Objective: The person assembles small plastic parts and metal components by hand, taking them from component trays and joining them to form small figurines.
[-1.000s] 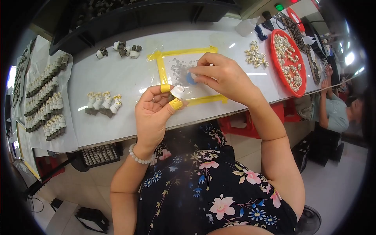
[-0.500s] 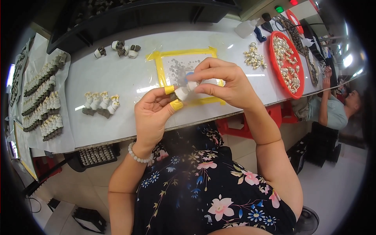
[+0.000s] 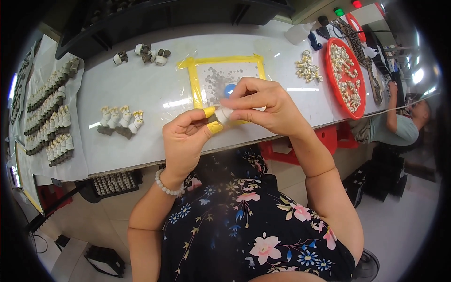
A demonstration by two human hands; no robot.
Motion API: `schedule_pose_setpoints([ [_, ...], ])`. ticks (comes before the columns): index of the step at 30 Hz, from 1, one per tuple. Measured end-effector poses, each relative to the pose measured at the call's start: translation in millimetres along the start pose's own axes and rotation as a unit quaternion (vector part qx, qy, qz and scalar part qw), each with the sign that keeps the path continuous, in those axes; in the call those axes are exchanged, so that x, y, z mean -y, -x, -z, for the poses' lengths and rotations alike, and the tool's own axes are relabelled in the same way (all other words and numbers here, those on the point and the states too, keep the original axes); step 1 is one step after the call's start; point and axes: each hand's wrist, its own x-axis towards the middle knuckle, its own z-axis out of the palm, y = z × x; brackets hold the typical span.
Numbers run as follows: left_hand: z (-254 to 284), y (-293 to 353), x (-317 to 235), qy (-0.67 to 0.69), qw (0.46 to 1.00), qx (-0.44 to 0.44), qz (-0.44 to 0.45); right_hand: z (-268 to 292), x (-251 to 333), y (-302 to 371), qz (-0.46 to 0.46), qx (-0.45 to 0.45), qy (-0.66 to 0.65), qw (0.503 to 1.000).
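Note:
Over the near edge of the taped patch, my left hand (image 3: pixel 184 138) pinches a small white figurine piece (image 3: pixel 222 114) with a dark base between thumb and forefinger, both wrapped in yellow tape. The fingers of my right hand (image 3: pixel 265 104) close on the piece's other end, partly hiding it; whether a second small part is in them is hidden. Just beyond sits a blue round thing (image 3: pixel 229 90) on the yellow-taped clear sheet (image 3: pixel 193 84), which is dotted with grey spots. Several assembled white figurines (image 3: pixel 123 123) with gold-topped heads stand to the left.
More figurines (image 3: pixel 51 127) stand in rows at far left. Several headless pieces (image 3: pixel 155 56) lie at the back. To the right are loose small heads (image 3: pixel 307 66), a red tray (image 3: pixel 362 91) of them and a white bottle (image 3: pixel 300 34). A person (image 3: pixel 401 124) sits beyond.
My right hand has brought its fingers down and left, against the white piece in my left hand. More of the blue round thing now shows.

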Motion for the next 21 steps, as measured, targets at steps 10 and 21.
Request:
schedule_pose_setpoints([
  [10,-2,18,-25,-0.169,0.985,0.007,-0.024,-9,-4,18,-0.005,-0.011,0.016,1.0],
  [21,63,46,-43,-0.677,0.649,-0.143,-0.316,-11,-30,56,0.005,-0.185,0.111,0.976],
])
